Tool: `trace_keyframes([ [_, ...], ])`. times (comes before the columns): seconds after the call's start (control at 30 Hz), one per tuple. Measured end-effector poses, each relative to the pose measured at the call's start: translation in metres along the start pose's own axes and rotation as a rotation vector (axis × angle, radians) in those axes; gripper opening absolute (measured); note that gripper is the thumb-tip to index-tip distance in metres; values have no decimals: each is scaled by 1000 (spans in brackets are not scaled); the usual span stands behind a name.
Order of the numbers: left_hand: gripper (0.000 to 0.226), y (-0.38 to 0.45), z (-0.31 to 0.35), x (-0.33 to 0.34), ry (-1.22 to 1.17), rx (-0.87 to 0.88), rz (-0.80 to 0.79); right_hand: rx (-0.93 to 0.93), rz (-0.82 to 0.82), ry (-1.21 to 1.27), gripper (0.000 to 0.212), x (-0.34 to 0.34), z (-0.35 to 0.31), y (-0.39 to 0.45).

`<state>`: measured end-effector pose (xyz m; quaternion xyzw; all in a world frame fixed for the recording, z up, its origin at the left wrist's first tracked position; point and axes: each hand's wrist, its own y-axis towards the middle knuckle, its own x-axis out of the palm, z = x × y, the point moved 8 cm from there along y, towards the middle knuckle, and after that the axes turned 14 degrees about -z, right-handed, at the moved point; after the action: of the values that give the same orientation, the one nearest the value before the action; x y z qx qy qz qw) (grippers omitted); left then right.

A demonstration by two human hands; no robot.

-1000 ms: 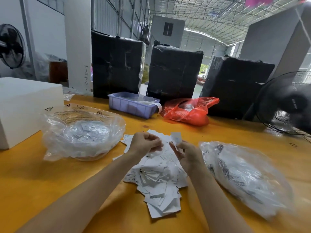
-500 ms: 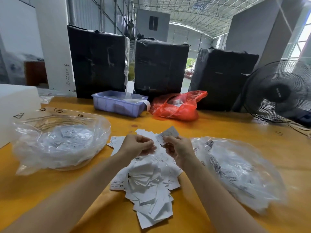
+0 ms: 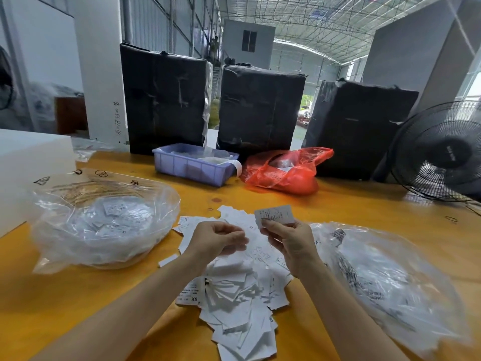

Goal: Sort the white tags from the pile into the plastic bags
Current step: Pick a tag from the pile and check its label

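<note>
right hand (image 3: pixel 291 243) pinching tag (image 3: pixel 274 215), tag pile (image 3: pixel 239 295)

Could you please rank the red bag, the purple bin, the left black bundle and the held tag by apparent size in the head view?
1. left black bundle
2. red bag and purple bin: too alike to rank
3. held tag

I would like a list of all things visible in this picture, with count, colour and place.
tag pile: one, white, table centre
held tag: one, white, above pile
left bag: one, clear, tags inside
right bag: one, clear, tags inside
tray: one, lilac, behind pile
red bag: one, beside tray
bundles: three, black, table back
fan: one, black, far right
box: one, white, far left
table: one, yellow
left hand: curled over pile
right hand: pinches held tag
</note>
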<state>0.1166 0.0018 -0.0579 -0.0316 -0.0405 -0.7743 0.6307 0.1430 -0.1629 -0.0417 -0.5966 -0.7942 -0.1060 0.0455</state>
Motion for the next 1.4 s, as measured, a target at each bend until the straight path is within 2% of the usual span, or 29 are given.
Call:
trace_keyframes([
  [0.23, 16, -4, -1, 9, -38, -13, -48, 17, -52, -83, 12, 10, 2, -2],
  [0.57, 13, -3, -3, 10, -29, -23, -69, -10, -102, -129, 10, 13, 0, -3],
  [0.73, 13, -2, -4, 7, -32, -28, -54, -24, -66, -180, 12, 12, 0, -3],
  [1.07, 7, -2, -1, 3, -6, -2, -13, 122, -73, -146, 6, 9, 12, -4],
  [1.23, 7, -2, -1, 3, 18, 0, -4, 192, -77, -73, 11, 6, 18, -5],
  [1.4, 8, -3, -1, 5, 35, -10, -33, 271, -98, 34, 6, 8, 25, -8],
])
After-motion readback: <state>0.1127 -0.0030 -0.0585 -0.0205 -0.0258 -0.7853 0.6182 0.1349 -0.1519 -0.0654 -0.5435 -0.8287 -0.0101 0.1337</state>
